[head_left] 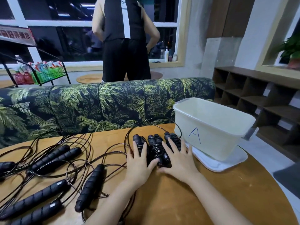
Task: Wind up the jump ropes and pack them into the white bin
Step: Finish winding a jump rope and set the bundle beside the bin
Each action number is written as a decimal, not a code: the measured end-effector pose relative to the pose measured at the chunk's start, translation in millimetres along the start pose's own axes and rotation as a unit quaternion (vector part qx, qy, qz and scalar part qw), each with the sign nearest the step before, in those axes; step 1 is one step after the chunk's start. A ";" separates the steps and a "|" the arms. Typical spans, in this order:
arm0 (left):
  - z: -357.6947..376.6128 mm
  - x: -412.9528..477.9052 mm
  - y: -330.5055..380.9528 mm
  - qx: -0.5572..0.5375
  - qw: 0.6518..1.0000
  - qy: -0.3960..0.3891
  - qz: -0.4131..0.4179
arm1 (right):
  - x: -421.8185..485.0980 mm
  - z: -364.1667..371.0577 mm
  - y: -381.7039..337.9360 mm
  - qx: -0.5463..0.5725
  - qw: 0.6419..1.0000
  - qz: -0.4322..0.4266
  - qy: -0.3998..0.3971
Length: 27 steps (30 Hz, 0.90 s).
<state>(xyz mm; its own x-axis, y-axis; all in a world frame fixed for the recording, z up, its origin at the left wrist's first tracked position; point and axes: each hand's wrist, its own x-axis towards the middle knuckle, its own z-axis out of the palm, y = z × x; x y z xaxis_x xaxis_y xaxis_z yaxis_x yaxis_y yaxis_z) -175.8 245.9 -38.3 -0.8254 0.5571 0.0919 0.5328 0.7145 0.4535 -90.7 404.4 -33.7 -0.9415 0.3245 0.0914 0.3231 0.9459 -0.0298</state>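
On my feed, three wound bundles (156, 149) of black jump rope lie side by side on the table (211, 195), just left of the bin (214, 125). Their long axes run from me toward the sofa (97, 103), and the far ends fan slightly apart. My left hand (138, 159) lies on the left bundle and my right hand (177, 159) on the right one. The fingers of both are spread and nearly straight, laid flat on top rather than wrapped round. The thumbs point inward to the near end of the middle bundle. One loose cord (146, 125) arcs from the far ends across to the bin's near left corner.

The bin stands upright on a white tray (227, 164), open side up. Its long side runs from near left to far right. A blue hand-drawn "A" (194, 135) is on the wall facing me.

Left of my hands the unwound ropes sprawl in tangled loops. One handle (90, 187) points from near left to far right, close by my left forearm. A pair of handles (55, 157) lies side by side farther left, aimed the same way but flatter. Two more (32, 200) at the lower left carry small white labels I cannot read.

Beyond the sofa a person (125, 46) in black stands facing the window. A cart (40, 73) of spray bottles stands to the left. The red sign (14, 34) above it is too blurred to read.
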 end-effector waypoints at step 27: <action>-109.8 -111.1 -113.8 0.089 0.994 0.034 -0.059 | -129.7 -27.0 -170.1 0.101 0.969 -0.217 -0.056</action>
<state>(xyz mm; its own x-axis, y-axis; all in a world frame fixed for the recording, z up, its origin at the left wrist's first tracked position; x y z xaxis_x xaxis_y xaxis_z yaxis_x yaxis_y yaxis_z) -165.2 56.2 -2.8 -0.8916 0.4394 0.1099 0.4511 0.8401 0.3012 -20.9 201.3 -13.6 -0.9927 -0.1164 0.0318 -0.1205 0.9705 -0.2087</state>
